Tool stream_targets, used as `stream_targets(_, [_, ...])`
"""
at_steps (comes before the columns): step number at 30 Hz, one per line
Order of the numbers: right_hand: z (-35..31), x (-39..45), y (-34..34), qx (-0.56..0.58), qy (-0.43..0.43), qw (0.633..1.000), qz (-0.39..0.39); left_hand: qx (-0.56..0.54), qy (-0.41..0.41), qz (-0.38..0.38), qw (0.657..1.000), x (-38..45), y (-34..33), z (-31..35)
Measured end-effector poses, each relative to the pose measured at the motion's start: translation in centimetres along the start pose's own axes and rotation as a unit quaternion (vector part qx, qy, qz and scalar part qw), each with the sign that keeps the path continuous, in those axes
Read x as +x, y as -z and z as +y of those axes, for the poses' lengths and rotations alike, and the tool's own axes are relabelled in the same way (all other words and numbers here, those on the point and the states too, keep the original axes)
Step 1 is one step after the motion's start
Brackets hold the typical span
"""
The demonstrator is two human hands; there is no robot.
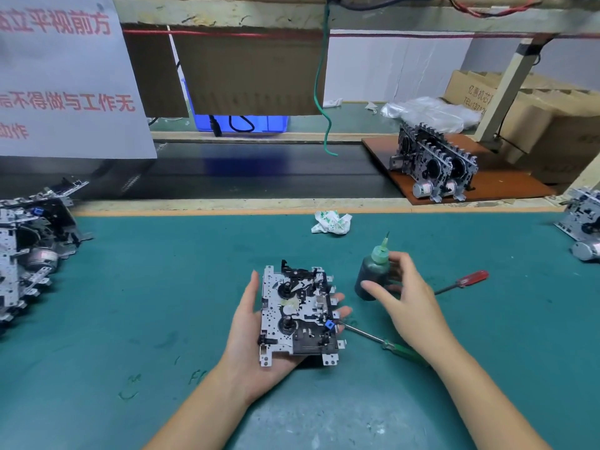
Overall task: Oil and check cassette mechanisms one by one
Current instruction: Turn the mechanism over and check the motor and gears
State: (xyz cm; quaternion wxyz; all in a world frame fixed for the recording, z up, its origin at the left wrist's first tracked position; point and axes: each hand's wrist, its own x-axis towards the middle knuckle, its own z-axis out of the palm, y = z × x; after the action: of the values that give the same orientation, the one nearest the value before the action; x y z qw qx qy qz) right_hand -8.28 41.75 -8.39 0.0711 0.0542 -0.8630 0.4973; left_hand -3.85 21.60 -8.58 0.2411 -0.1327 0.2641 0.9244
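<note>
So the person's left hand [259,336] is palm-up over the green mat [146,303], fingers spread flat, with a cassette mechanism [300,315] just lying across the palm, plate side up, both reel hubs showing and a little blue part at its right edge. Nothing pinched, it's cradled more than gripped. Right of the mechanism a green-handled screwdriver [386,342] lies on the mat, tip nearly at that blue part, handle running under the right forearm. The right hand [406,300] is up and to the right of the mechanism, fingers curled loosely open around a dark oil bottle [373,276] with a green needle nozzle; thumb in front of it, fingers behind, but can't tell if it's actually squeezing the bottle or only touching it. Bottle stands upright on the mat. Further right of the mechanism lies a red-handled screwdriver [464,282]. Beyond the mechanism there's a crumpled white-and-green wrapper [331,222] near the mat's far edge. Way left of it, a heap of more mechanisms [29,251], and a couple more at the far right edge [584,228]. Farther back and to the right, a row of mechanisms stands upright on a brown board [506,190] lying on the dark conveyor belt [259,170].
</note>
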Motion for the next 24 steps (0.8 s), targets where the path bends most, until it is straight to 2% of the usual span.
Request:
stream_targets(3, [-0.3,-0.1,0.1,0.050,0.016,0.998,-0.018,0.008,-0.003,0.003,1.000,0.2,0.1,0.2])
stream_targets(5, [-0.9,-0.3,0.3,0.147,0.000,0.989,-0.011,0.009,-0.003,0.008,1.000,0.4,0.3,0.2])
stream_targets(7, [-1.3,-0.3,0.7,0.213,-0.010,0.977,0.008,0.013,0.000,0.013,1.000,0.7,0.5,0.1])
stream_targets(10, [-1.5,-0.4,1.2,0.237,-0.022,0.970,0.047,0.025,0.002,0.014,1.000,1.0,0.9,0.0])
stream_targets(12, [-1.7,-0.5,1.0,0.351,-0.056,0.934,0.041,0.026,0.003,0.011,1.000,1.2,1.0,0.0])
stream_targets(14, [-2.1,-0.4,0.9,0.496,-0.093,0.863,0.037,0.024,0.004,0.007,1.000,1.2,1.0,0.0])
stream_targets(16, [-2.3,-0.4,0.7,0.577,-0.125,0.806,0.045,0.021,0.006,0.006,1.000,1.3,0.9,-0.1])
stream_targets(17, [-2.4,-0.5,0.5,0.591,-0.139,0.793,0.049,0.024,0.007,0.007,1.000,1.2,0.9,-0.1])
stream_targets(20, [-2.8,-0.8,-0.2,0.565,-0.155,0.808,0.056,0.040,0.006,0.010,0.999,1.2,1.0,0.0])
stream_targets(24, [-3.3,-1.4,-1.0,0.470,-0.106,0.870,0.103,0.050,0.012,0.004,0.999,1.0,1.0,0.1])
